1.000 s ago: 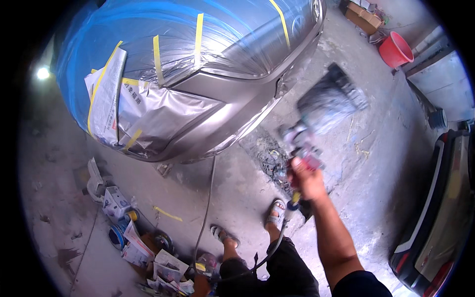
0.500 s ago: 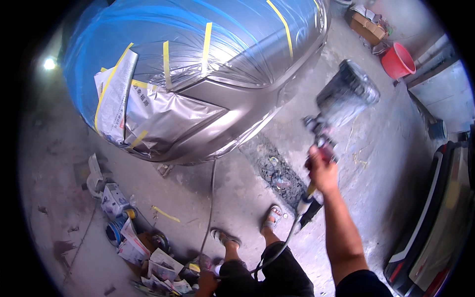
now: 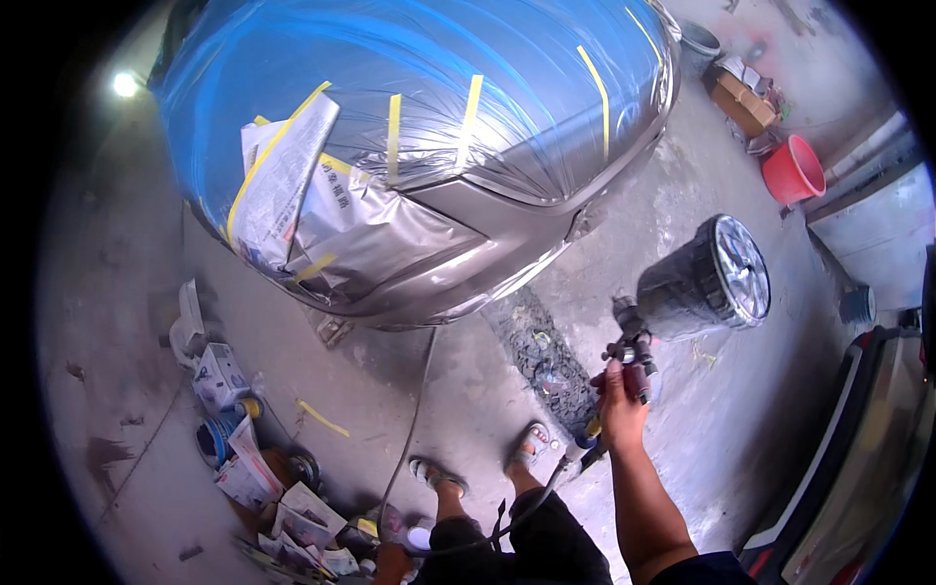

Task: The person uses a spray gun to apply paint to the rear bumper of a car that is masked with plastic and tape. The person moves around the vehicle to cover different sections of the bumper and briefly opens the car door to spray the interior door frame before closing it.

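Observation:
My right hand (image 3: 620, 402) is closed around the grip of a paint spray gun (image 3: 636, 346), whose dark cup with a shiny lid (image 3: 710, 279) tilts up and to the right. An air hose (image 3: 531, 502) runs from the gun's base down past my legs. Ahead and to the left stands a grey car body (image 3: 439, 253), its upper part wrapped in blue-tinted plastic film (image 3: 419, 78) and newspaper (image 3: 283, 185) held by strips of yellow tape. The gun is apart from the car, off its right corner. My left hand is out of sight.
Paper scraps, boxes and tins (image 3: 244, 458) lie on the concrete floor at the lower left. A red bucket (image 3: 792, 170) and a cardboard box (image 3: 743, 101) stand at the upper right. A dark bumper panel (image 3: 858, 458) leans at the right edge. A thin cable (image 3: 414, 409) runs under the car.
My right hand has lifted the spray gun and swung it to the right, away from the car's corner, with the cup now tilted further over. My view has shifted slightly.

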Demonstrator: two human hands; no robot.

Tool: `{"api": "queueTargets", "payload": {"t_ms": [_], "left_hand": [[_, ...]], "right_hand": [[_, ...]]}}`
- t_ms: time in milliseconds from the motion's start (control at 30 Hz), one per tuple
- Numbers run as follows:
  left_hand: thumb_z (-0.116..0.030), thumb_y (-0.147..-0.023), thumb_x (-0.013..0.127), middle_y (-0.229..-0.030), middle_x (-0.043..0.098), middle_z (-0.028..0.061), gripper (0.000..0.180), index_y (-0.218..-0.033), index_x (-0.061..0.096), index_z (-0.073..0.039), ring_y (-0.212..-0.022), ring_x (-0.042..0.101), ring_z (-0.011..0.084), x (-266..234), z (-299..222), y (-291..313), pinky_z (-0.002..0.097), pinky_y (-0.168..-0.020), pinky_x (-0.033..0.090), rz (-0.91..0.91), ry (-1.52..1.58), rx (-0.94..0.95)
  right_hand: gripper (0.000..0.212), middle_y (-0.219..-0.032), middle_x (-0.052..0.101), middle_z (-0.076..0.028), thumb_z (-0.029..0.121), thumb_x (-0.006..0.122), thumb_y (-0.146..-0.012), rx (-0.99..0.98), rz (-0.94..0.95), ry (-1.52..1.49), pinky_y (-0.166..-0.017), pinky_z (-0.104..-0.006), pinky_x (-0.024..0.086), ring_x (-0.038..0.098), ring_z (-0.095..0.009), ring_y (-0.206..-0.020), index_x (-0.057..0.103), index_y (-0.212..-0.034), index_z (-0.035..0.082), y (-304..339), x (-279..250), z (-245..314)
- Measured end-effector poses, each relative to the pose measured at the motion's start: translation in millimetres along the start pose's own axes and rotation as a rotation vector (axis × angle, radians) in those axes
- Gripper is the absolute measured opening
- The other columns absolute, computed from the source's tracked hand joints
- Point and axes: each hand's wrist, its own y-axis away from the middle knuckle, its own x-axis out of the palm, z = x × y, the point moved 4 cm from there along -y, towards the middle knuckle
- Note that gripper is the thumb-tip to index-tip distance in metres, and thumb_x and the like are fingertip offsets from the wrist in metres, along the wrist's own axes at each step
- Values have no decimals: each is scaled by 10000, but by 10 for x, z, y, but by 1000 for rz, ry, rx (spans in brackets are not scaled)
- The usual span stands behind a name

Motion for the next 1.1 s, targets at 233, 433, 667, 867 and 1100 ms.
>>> {"api": "queueTargets", "payload": {"t_ms": [233, 433, 667, 867, 1100], "left_hand": [[-194, -637, 617, -875, 636, 173, 197, -781, 686, -78, -873, 599, 328, 27, 213, 109, 377, -816, 461, 8, 206, -190], [-143, -622, 586, -858, 622, 206, 164, -722, 680, -52, -911, 565, 380, -50, 206, 91, 421, -857, 441, -113, 155, -103], [-155, -615, 639, -829, 634, 174, 157, -741, 689, -76, -849, 600, 338, 104, 204, 15, 394, -781, 475, -136, 114, -156], [-110, -624, 611, -780, 628, 167, 45, -645, 631, -76, -797, 603, 343, -247, 117, -120, 428, -714, 487, -444, 146, -157], [-177, -684, 611, -847, 619, 198, 173, -767, 649, -30, -810, 601, 342, -763, -92, -524, 432, -756, 475, -333, 360, 17]], "right_hand": [[407, -559, 496, 13, 452, 557, -847, 124, 159, 100, -444, -228, 358, 454, -80, -473, 542, -670, 86, 246, 501, 103], [308, -642, 558, -1, 391, 542, -872, 132, 567, 2, -450, -212, 390, 476, -74, -488, 555, -865, 84, 518, 1237, 617], [297, -605, 547, -23, 375, 592, -841, 229, 226, -122, -367, -226, 383, 499, -96, -456, 548, -858, 82, 83, 477, 810], [320, -584, 548, -46, 377, 558, -863, 69, -134, -53, -344, -212, 324, 457, -76, -406, 575, -960, 73, 0, -427, 883], [354, -975, 617, -109, 308, 509, -899, 220, 407, 4, -416, -213, 436, 590, -125, -578, 536, -1072, 0, -1, 94, 1074]]}}
